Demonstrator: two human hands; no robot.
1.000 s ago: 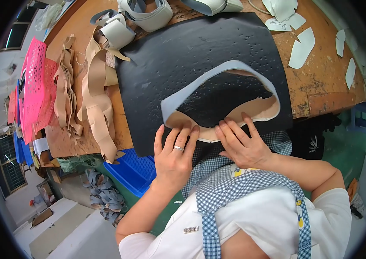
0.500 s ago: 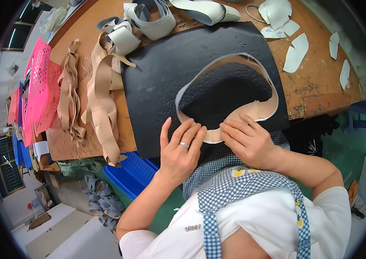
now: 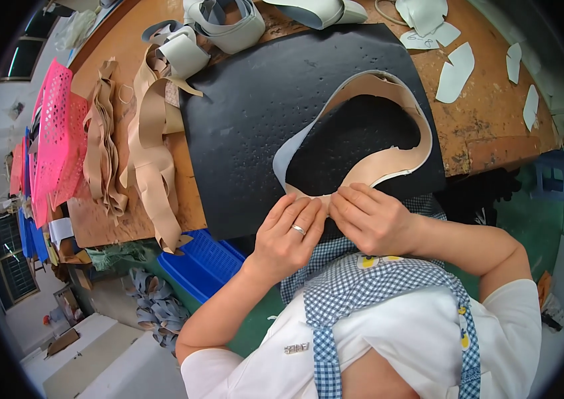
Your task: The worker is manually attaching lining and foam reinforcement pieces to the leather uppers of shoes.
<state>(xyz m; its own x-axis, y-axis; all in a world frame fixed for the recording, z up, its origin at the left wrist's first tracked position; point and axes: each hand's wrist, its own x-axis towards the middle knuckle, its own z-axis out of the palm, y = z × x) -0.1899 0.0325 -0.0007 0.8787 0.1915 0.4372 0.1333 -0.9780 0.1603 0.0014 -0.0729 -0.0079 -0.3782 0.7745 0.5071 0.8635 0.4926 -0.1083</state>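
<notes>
A long band of leather-like material [image 3: 388, 161], beige on its inner face and pale grey outside, stands on edge in a loop. It rests on a black pitted mat [image 3: 242, 126]. My left hand [image 3: 286, 234] and my right hand [image 3: 374, 218] pinch the band's near stretch, almost touching each other at the mat's front edge. Fingers of both hands are bent over the band and hide the part between them. A ring is on my left hand.
Beige strips [image 3: 150, 149] and a bundle of folded strips [image 3: 102, 143] lie left of the mat. Grey-white rolled bands [image 3: 229, 33] sit behind it; white cut pieces [image 3: 455, 74] lie at right. A pink basket [image 3: 52, 139] and blue basket [image 3: 205, 266] flank the table's left side.
My hands have come closer together along the band, with the left shifting right and slightly down. The loop has changed shape, its left side leaning outward and showing more grey.
</notes>
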